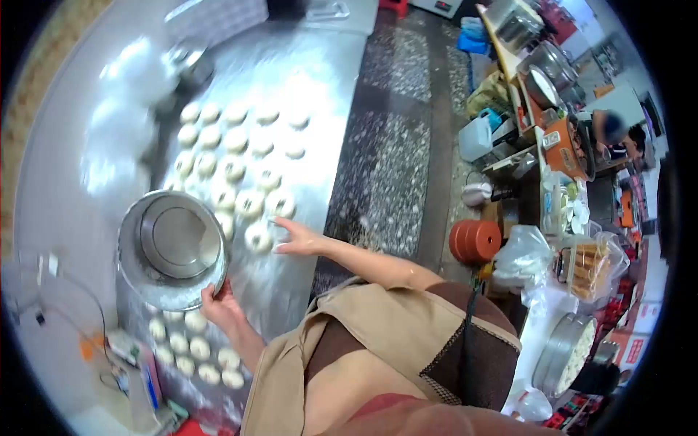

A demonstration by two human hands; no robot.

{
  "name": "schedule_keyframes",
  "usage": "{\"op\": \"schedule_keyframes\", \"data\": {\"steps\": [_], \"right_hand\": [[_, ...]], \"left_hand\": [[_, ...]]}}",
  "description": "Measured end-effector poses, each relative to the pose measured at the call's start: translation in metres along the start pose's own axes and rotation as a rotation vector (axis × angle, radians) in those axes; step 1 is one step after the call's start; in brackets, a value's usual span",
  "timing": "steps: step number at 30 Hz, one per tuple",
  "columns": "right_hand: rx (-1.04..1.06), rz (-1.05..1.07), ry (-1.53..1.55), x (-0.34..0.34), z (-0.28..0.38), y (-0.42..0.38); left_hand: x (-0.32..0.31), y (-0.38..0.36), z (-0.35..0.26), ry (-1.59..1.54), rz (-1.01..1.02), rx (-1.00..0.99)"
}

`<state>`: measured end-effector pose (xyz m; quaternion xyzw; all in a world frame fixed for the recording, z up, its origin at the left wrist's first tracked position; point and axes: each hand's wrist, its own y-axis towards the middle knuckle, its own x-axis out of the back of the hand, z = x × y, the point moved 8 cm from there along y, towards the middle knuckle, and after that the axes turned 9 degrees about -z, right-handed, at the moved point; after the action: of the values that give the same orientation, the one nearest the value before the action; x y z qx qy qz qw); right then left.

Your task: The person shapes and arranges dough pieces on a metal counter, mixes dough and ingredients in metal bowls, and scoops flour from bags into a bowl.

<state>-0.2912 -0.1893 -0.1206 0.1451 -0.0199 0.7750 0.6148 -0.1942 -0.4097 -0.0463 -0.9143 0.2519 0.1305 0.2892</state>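
My left hand (pixel 224 308) grips the rim of a round metal pot (pixel 132 251), its mouth facing up towards me. A pale patch shows on its inner wall; the rest of the inside is mostly bare metal. My right hand (pixel 299 237) has its thumb and fingers spread, fingertips close beside a round dough piece (pixel 259 237) with a dark spot at its middle. Rows of similar white dough rounds (pixel 235 139) lie on the steel table (pixel 309 156) beyond. Some have dark filling showing on top, others look plain. More dough rounds (pixel 199 347) lie on the near side of the pot.
Plastic-wrapped stacks (pixel 120 131) line the table's left side, near a metal container (pixel 190 64). Speckled floor (pixel 382 156) runs along the right. Beyond stand a red-brown round stool (pixel 474 241), a white jug (pixel 475 138), a large steamer (pixel 563 354) and a person (pixel 609 131).
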Motion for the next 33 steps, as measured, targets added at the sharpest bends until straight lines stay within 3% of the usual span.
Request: {"op": "schedule_keyframes", "data": {"steps": [1,3,5,8,11,15,17,18,19,21,22,27,28,29,33], "right_hand": [[-0.316,0.015,0.239,0.043,-0.024,0.005],[-0.750,-0.135,0.811,0.136,-0.067,0.014],[-0.786,-0.383,1.099,0.236,-0.089,0.034],[-0.495,-0.540,1.125,0.367,-0.071,0.079],[-0.232,-0.516,0.960,0.464,-0.020,0.151],[0.121,-0.488,0.424,0.560,0.025,0.246],[0.136,-0.531,-0.170,0.609,0.036,0.276],[0.417,-0.639,-0.415,0.627,0.030,0.291],[0.374,-0.514,-0.614,0.642,0.003,0.311],[0.297,-0.460,-0.607,0.694,-0.070,0.338],[-0.065,-0.288,-0.676,0.727,-0.084,0.341],[-0.116,-0.667,-0.666,0.951,-0.126,0.311],[-0.216,-0.831,-0.415,0.998,-0.156,0.296],[-0.308,-0.914,-0.398,1.038,-0.167,0.287],[-0.306,-1.024,-0.223,1.164,-0.218,0.307]], "left_hand": [[-0.037,-0.004,0.021,-0.010,0.032,0.005],[-0.106,-0.015,0.061,-0.013,0.087,0.002],[-0.176,-0.026,0.105,-0.026,0.155,0.102],[-0.271,-0.052,0.172,0.066,0.293,0.311],[-0.359,-0.085,0.224,0.155,0.387,0.341],[-0.480,-0.098,0.310,0.450,0.614,0.341],[-0.551,-0.110,0.352,0.578,0.682,0.323],[-0.585,-0.110,0.376,0.697,0.773,0.320],[-0.629,-0.113,0.402,0.795,0.879,0.307],[-0.710,-0.133,0.463,0.866,1.049,0.393],[-0.746,-0.144,0.494,0.914,1.118,0.422],[-0.927,-0.236,0.614,1.034,1.418,0.548],[-0.962,-0.254,0.638,1.050,1.481,0.549],[-0.994,-0.268,0.663,1.067,1.539,0.553],[-1.117,-0.312,0.751,1.061,1.685,0.478]]}}
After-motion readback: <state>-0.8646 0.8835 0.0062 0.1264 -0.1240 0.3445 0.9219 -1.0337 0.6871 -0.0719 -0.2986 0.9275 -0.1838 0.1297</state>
